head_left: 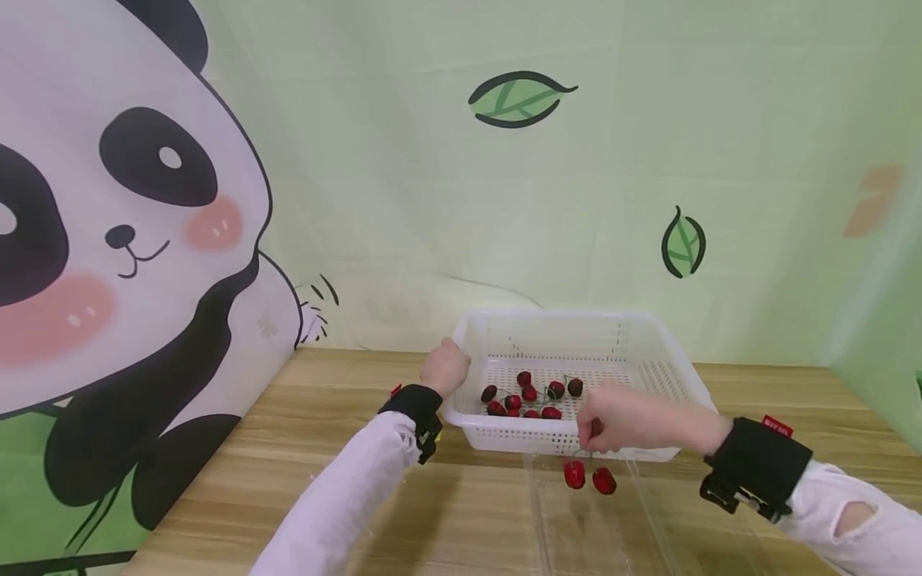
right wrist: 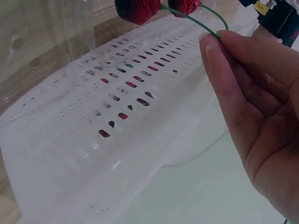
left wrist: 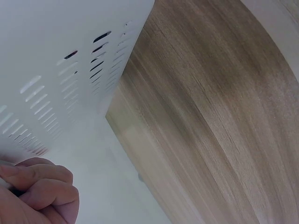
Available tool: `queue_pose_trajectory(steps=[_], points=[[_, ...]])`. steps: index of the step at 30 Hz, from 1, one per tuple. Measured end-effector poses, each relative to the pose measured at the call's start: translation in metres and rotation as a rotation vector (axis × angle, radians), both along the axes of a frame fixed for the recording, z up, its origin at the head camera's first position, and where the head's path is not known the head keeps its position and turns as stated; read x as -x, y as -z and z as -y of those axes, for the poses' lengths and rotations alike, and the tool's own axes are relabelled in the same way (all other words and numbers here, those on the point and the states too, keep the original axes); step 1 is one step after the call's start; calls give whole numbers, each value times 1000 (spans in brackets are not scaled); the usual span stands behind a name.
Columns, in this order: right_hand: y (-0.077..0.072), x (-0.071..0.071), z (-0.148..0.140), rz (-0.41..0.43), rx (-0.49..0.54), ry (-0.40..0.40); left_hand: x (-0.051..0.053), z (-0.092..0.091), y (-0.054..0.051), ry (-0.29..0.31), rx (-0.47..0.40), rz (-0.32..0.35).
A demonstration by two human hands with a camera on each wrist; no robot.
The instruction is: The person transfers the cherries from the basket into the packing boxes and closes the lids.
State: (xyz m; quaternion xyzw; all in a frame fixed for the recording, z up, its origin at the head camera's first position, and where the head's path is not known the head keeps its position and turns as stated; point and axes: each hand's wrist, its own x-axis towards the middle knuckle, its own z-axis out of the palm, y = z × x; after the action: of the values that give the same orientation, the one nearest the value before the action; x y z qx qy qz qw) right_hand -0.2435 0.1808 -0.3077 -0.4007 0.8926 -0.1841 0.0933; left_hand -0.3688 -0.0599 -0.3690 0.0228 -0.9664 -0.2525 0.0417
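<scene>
Right hand (head_left: 619, 418): thumb and forefinger closed in a pinch on two green stems (right wrist: 198, 24), no gap seen at the tips. From these hang two cherries (head_left: 574, 474), red and glossy, at 6 o'clock of the white basket (head_left: 569, 336), outside its near wall and above a clear container (head_left: 537, 512). Left hand (head_left: 444, 366): fingers curled over the basket rim at 9 o'clock; left wrist view agrees, fingers bent and bunched at the edge.

Surface: wood-grain table (head_left: 338, 376), basket standing upright on it. Behind, a pale green backdrop (head_left: 403, 200) with a large panda print (head_left: 144, 232) toward 10 o'clock of the basket, one leaf print (head_left: 520, 100) just short of 12 and a second leaf print (head_left: 684, 246) near 1.

Other: loose cherries (head_left: 511, 402) lie on the basket floor, gathered toward 8 o'clock; some red shows through the wall slots in the right wrist view. Black wristband (head_left: 763, 460) on the right wrist, above a white sleeve (head_left: 857, 520) with a hole. Right hand and forearm cross the near rim between 4 and 6 o'clock, hiding part of the basket. Container is transparent; full outline cannot be traced.
</scene>
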Motion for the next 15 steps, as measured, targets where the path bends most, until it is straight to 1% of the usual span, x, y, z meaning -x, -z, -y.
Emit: queue_pose_trajectory(steps=[9, 12, 15], points=[[9, -2, -1, -39, 0, -6, 1, 0, 1, -5, 1, 2], [11, -6, 1, -86, -14, -21, 1, 0, 2, -6, 12, -3], [13, -13, 6, -146, -21, -61, 2, 0, 2, -3, 24, -8]])
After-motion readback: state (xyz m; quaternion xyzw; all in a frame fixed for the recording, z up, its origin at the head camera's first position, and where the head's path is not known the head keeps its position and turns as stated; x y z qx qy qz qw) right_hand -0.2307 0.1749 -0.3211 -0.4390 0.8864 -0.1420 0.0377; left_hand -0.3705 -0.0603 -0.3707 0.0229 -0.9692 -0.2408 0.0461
